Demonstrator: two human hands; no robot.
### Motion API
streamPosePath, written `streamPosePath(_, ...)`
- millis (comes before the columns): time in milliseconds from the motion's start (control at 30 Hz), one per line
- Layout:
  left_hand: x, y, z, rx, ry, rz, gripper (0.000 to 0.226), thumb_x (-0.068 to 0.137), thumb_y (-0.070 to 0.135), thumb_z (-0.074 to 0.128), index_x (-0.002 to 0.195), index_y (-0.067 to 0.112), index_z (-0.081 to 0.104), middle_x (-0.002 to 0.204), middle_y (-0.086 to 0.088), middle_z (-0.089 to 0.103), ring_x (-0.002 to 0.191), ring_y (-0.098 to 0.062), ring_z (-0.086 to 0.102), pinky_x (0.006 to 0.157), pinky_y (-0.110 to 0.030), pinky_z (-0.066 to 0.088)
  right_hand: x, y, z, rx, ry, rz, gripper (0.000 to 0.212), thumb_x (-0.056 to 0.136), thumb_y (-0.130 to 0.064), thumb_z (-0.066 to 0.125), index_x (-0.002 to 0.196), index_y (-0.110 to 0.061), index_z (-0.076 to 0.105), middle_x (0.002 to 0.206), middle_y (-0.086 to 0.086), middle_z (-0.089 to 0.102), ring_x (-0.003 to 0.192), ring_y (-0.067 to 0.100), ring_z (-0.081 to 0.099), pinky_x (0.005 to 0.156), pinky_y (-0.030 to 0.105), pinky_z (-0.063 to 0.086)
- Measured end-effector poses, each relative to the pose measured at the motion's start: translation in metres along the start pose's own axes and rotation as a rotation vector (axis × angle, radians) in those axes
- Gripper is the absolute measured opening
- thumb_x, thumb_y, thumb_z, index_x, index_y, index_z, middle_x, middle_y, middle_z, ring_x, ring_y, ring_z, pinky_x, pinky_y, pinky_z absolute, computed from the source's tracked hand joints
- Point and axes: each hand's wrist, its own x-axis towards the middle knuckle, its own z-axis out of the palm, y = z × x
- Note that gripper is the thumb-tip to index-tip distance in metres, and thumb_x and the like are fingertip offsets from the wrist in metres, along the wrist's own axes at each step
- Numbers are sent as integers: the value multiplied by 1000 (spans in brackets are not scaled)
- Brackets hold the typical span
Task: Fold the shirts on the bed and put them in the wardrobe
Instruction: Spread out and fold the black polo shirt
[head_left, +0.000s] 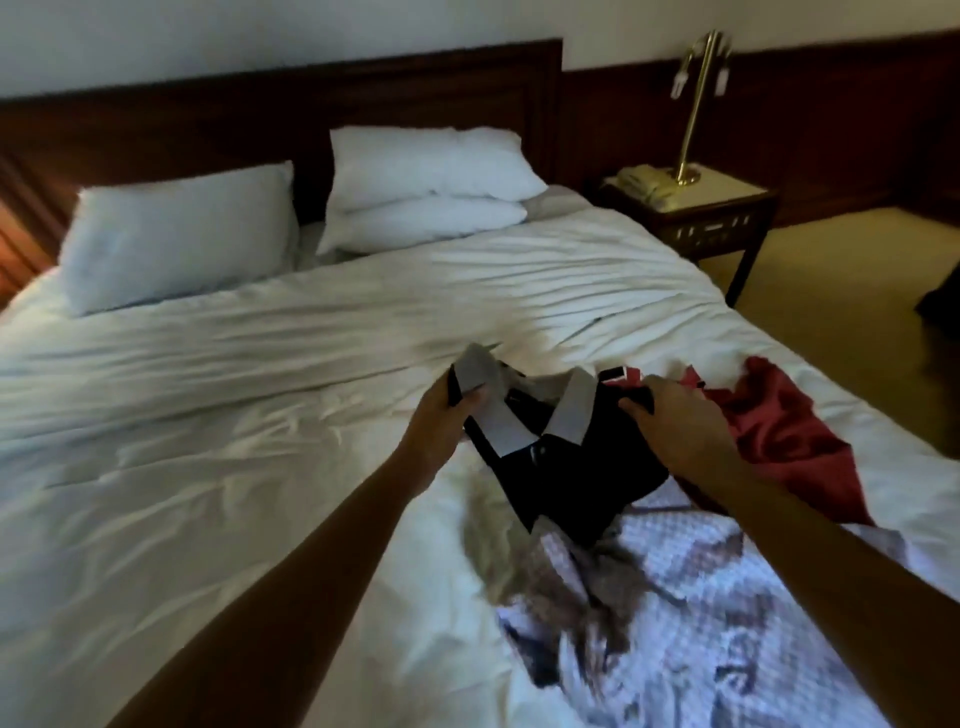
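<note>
A black polo shirt (566, 470) with a grey collar lies bunched on the white bed (260, 415), right of the middle. My left hand (441, 421) grips its left shoulder and collar edge. My right hand (675, 421) grips the shirt's right shoulder. A red shirt (795, 441) lies crumpled to the right, partly under my right hand. A pale patterned shirt (701, 613) is spread below the black one, near the bed's front edge. The wardrobe is out of view.
Three white pillows (182, 239) lean at the dark wooden headboard (291, 104). A nightstand (691, 218) with a brass lamp (693, 104) and a telephone (644, 184) stands right of the bed. Beige floor (857, 270) lies to the right.
</note>
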Motion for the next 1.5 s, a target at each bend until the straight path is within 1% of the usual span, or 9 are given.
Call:
streamPosePath(100,-10,95,-21,75,7,219,35,101,17,59,132,31,53,121,10,68,107,-4,67,84,-32,59,-1,-39,-72,84,146,-31,33,99,-36,52,108,-5,58,100,20,67,97,40,62,81,48,50)
streamPosePath(333,-60,286,-76,203,105,514,51,91,31,66,139,17,53,128,-2,67,117,-18,65,97,-46,54,-31,-145,-215,78,374,-124,29,105,-27,43,122,-5,51,104,21,64,100,43,58,74,45,46)
streamPosePath(467,-84,337,-95,142,16,376,38,98,20,65,134,20,52,123,-2,66,108,-21,69,69,-35,62,-50,-173,-261,160,445,-78,22,105,-25,40,112,-6,51,96,19,64,95,42,59,78,55,51)
streamPosePath(567,-100,358,-97,111,36,373,38,100,16,60,136,17,49,122,-3,63,97,-14,69,60,-28,59,-66,-181,-286,234,458,-102,15,106,-23,39,101,-11,47,95,16,61,88,37,58,72,46,47)
streamPosePath(767,-149,384,-112,74,271,581,38,99,25,63,135,14,55,119,-2,69,109,-16,67,90,-37,56,-89,-212,-314,418,332,-286,29,106,-29,41,119,-6,53,95,11,63,88,29,61,72,38,46)
streamPosePath(967,-250,402,-204,24,491,695,30,98,17,64,125,4,60,105,4,70,95,-6,68,82,-26,52,-131,-320,-312,451,151,-516,19,106,-28,40,105,-13,52,94,5,60,91,21,55,70,27,33)
streamPosePath(1167,-338,406,-326,168,554,792,30,93,27,69,119,14,63,110,3,70,101,-12,67,88,-29,53,-191,-434,-262,585,108,-605,22,104,-27,45,94,-10,54,82,5,58,79,18,56,76,32,45)
streamPosePath(1367,-349,342,-380,461,373,641,27,89,24,72,115,19,65,107,13,70,94,7,65,84,-18,49,-218,-454,-134,656,-278,-413,21,103,-26,50,87,-13,55,81,6,57,74,20,56,66,34,45)
streamPosePath(1500,-333,229,-376,649,179,405,57,78,52,70,110,5,67,116,-14,71,103,-17,68,95,-41,51,-239,-424,-39,789,-499,-256,17,100,-7,48,96,-21,58,95,7,56,81,23,58,62,29,38)
